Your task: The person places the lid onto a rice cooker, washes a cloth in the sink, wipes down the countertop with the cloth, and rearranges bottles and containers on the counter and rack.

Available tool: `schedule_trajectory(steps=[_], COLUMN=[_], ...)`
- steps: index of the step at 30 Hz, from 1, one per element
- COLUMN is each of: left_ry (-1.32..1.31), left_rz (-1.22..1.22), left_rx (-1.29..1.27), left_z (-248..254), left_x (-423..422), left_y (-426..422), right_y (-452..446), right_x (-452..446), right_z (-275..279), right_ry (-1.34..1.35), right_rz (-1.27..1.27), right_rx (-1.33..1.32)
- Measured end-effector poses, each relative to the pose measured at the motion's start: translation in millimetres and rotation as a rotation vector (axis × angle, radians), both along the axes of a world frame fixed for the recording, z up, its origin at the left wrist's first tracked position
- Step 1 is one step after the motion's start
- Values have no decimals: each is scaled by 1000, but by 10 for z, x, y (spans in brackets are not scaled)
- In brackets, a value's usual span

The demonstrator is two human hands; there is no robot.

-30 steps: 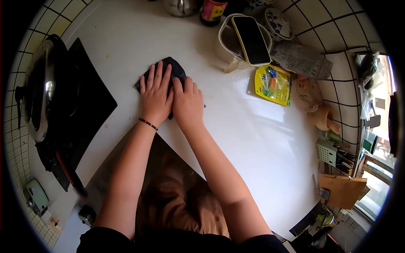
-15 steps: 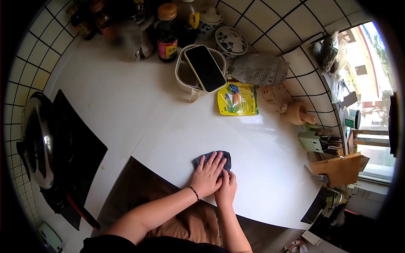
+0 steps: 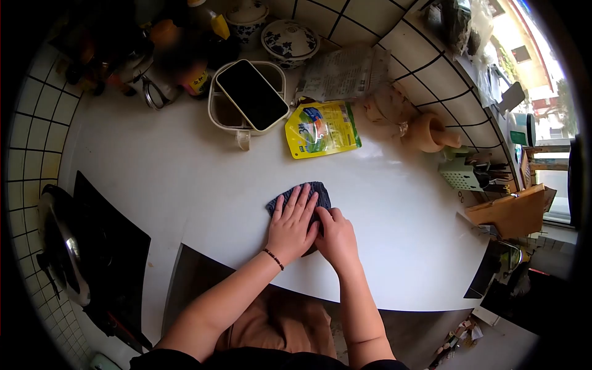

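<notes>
A dark grey-blue cloth [image 3: 319, 192] lies bunched on the white countertop [image 3: 394, 228]. My left hand [image 3: 290, 231], with a dark beaded bracelet at its wrist, rests flat on the cloth with its fingers stretched out and pressing down. Right beside it, my right hand [image 3: 337, 237] has its fingers curled at the cloth's right edge, pinching it. Part of the cloth is hidden under both hands.
A phone [image 3: 253, 95] lies across a divided container [image 3: 221, 114] at the back. Near it are a yellow pouch [image 3: 324, 129], lidded jars [image 3: 290, 40] and a wooden mortar [image 3: 424, 132]. A lidded pan [image 3: 65, 246] stands on the black cooktop [image 3: 117, 246] at left.
Both hands and the cloth have moved forward over the counter, away from its front edge. The camera view has also shifted and turned.
</notes>
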State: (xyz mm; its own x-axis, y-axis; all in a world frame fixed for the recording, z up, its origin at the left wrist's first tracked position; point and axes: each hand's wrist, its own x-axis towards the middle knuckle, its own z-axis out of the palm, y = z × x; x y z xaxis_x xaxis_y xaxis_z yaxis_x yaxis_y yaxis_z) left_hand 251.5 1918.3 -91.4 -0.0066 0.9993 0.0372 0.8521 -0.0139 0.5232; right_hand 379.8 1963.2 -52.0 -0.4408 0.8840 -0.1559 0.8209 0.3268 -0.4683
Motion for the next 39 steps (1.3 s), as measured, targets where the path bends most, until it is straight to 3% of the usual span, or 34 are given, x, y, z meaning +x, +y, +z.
schedule_trajectory(steps=[3,6,9,13,15,17,21,30,33,35,39], left_ry=[59,118,74,-127,-432,-320,-271,-8,-172,-450,-501], left_rz=[11,20,39,33,157,178,266,174,273,276,322], left_rx=[-75,-150,-141,-58,78,277,346,312,393,385,408], left_z=[30,76,119,251,422,720,1260,1318,1306,1250,1270], left_x=[9,44,52,-130,-284,-453,-605,-423,-566,-803,-1124], left_y=[-107,-222,-252,-183,-51,207,950,2180,2235,2272,2214], right_y=[376,740,988,1102,1106,1014,823,702,748,807,927], right_x=[-46,-398,-643,-686,-619,-497,-143,303,286,222,8], right_z=[247,372,-5,-315,-401,-258,226,677,740,752,841], right_ry=[-95,180,217,235,269,357,462,643,649,675,696], right_rz=[98,74,110,177,172,78,-113,-392,-384,-335,-222], right_rx=[-51,318,583,565,566,533,546,469,422,443,426])
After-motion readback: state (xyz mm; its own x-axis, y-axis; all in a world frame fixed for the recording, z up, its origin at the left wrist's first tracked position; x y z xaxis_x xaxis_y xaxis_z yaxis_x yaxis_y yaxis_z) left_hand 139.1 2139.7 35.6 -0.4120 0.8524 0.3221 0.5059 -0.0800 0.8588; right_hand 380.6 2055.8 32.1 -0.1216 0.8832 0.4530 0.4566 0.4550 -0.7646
